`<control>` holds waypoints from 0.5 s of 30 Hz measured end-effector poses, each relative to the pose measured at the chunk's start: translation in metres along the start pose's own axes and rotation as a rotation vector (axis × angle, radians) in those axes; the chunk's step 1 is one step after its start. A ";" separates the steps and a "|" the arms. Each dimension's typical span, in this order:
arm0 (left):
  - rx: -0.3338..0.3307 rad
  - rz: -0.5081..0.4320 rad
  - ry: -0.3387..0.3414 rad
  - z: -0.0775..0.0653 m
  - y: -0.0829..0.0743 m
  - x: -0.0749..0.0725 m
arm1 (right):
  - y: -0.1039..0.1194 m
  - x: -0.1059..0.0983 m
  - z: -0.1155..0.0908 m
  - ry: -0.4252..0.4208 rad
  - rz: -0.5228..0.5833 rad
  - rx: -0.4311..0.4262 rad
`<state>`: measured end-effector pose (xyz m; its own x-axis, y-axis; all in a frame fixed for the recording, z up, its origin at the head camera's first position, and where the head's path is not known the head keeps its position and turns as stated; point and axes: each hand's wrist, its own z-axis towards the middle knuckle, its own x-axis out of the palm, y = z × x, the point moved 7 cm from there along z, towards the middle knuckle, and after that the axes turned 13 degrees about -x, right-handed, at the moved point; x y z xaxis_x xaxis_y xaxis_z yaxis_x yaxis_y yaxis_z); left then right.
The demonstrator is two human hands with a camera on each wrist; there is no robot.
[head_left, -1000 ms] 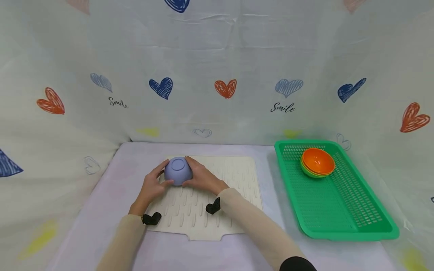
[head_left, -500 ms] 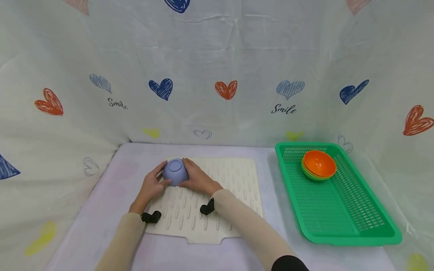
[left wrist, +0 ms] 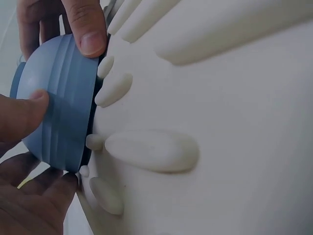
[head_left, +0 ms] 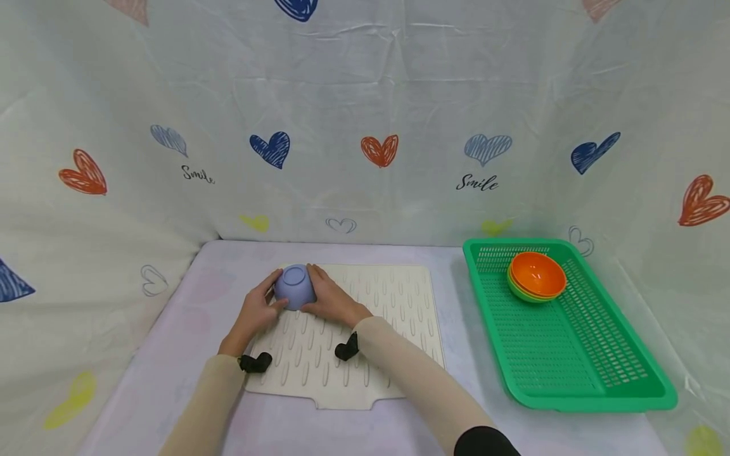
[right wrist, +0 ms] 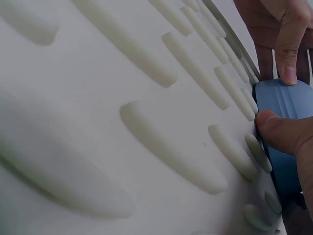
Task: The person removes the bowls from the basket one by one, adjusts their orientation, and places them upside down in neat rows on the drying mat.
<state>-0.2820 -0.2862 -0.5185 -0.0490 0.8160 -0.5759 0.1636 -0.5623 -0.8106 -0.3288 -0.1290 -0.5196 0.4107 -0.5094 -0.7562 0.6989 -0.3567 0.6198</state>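
Observation:
A small blue bowl (head_left: 294, 291) stands upside down, foot ring up, on the far left part of a cream drying mat (head_left: 353, 354) with raised ridges. My left hand (head_left: 260, 310) grips it from the left, with the thumb on the near side and fingers round behind. From the right my right hand (head_left: 333, 297) holds the same bowl, its thumb near the rim. In the left wrist view, the rim of the bowl (left wrist: 63, 112) lies right along the ridges. The right wrist view shows both thumbs on the bowl's wall (right wrist: 276, 100).
A green perforated basket (head_left: 507, 373) stands at the right of the table. In its far part sits a small stack of bowls, an orange bowl (head_left: 538, 273) on top and a green bowl (head_left: 521, 294) underneath. A heart-printed curtain (head_left: 342, 95) hangs behind the table.
The blue bowl has shifted slightly left on the mat, with my right hand moving along with it. Over the last half second both hands have stayed nearly still.

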 end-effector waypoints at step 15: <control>0.011 -0.005 0.021 -0.001 0.000 0.000 | -0.004 0.000 -0.001 -0.058 0.073 0.002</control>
<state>-0.2810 -0.2864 -0.5184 -0.0293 0.8213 -0.5698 0.1526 -0.5597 -0.8145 -0.3309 -0.1268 -0.5227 0.4260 -0.5785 -0.6956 0.6673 -0.3183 0.6734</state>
